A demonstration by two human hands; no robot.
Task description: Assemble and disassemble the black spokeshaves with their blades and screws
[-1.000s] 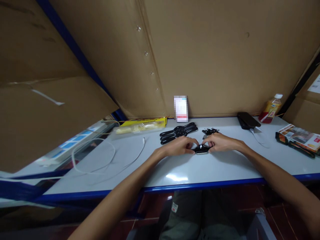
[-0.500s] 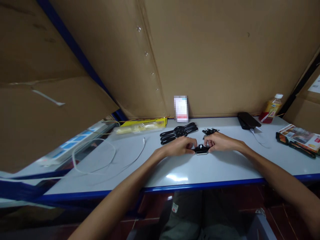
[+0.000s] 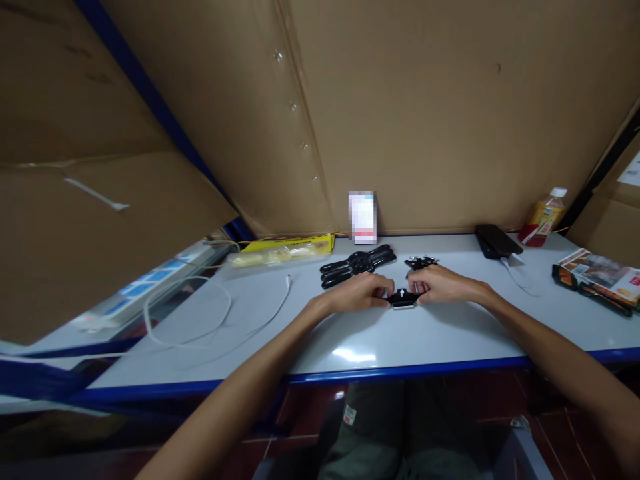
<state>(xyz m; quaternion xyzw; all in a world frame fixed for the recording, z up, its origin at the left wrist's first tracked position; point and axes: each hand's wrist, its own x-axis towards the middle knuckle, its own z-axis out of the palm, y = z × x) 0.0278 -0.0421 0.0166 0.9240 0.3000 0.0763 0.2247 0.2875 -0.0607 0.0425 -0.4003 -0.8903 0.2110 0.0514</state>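
Between my hands, low over the white table (image 3: 320, 340), is a small black part (image 3: 403, 298) with a light mark in its middle and a pale strip along its near edge. My left hand (image 3: 367, 292) pinches its left end, and my right hand (image 3: 434, 285) pinches the right end. Both hands have curled fingers. Just behind my left hand lie black, long-armed pieces (image 3: 359, 264), joined or stacked at a round hub. A small heap of black and metal parts (image 3: 421, 262) sits beyond my right hand, partly covered by it.
A phone-like upright card (image 3: 363, 219), blurred out, leans on the cardboard wall (image 3: 425, 120). Left are a yellow package (image 3: 285, 251), a white cable (image 3: 270, 319) and a power strip (image 3: 155, 280). Right are a dark phone (image 3: 495, 241), a drink bottle (image 3: 543, 220) and a snack packet (image 3: 605, 273).
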